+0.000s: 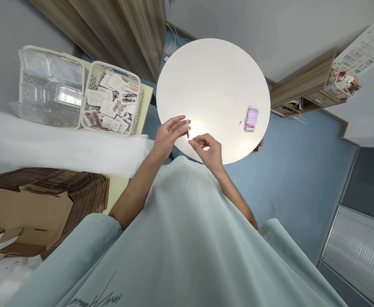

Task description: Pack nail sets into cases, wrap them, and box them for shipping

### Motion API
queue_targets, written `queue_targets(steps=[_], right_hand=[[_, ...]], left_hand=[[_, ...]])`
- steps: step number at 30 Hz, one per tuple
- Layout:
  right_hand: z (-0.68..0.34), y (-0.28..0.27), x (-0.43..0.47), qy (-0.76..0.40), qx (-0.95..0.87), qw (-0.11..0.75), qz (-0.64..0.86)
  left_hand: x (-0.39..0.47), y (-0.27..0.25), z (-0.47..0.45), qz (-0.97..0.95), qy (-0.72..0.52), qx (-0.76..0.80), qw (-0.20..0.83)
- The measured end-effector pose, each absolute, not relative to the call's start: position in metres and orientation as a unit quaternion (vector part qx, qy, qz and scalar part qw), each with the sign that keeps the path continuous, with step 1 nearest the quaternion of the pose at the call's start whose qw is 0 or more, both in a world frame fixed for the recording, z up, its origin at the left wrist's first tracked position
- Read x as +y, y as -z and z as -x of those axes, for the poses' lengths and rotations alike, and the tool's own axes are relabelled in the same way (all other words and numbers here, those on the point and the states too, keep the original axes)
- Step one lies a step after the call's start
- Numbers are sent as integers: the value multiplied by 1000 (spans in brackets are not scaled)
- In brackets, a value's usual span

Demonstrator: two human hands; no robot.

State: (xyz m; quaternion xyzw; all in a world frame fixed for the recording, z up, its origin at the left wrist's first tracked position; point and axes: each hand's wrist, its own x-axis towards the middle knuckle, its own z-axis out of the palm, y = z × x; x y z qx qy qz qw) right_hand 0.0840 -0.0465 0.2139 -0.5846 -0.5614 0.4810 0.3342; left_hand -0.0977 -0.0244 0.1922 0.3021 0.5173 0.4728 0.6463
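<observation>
Over the near edge of the round white table (212, 81), my left hand (169, 134) grips a thin white card-like piece (188, 128) between thumb and fingers. The piece is seen almost edge-on, with a dark patch low on it, so its face is hidden. My right hand (207, 151) is closed in a pinch at the lower end of the piece. Whether those fingertips hold its edge or something tiny is too small to tell.
A blurred-out pinkish object (251, 119) lies on the table's right side. To the left, a white basket (111, 67) holds many printed cards, beside a basket of clear plastic packs (50, 81). White wrap (62, 149) and flattened cardboard boxes (27, 204) lie nearer me.
</observation>
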Motion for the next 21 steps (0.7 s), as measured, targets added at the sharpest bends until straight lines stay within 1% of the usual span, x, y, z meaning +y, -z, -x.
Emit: queue_targets(steps=[5, 10, 12, 16, 21], right_hand=[[-77, -208, -47, -410, -619, 305, 597], [-83, -205, -42, -388, -607, 327, 612], [-88, -204, -38, -415, -577, 337, 617], [-97, -199, -28, -510, -503, 351, 603], [-100, -195, -19, -571, -459, 337, 591]], left_hand=[[-23, -190, 97, -324, -469, 541, 618], [-22, -185, 101, -324, -479, 557, 597], [-20, -182, 104, -315, -485, 567, 586], [-16, -178, 109, -310, -487, 580, 574], [-10, -179, 114, -296, -482, 566, 600]])
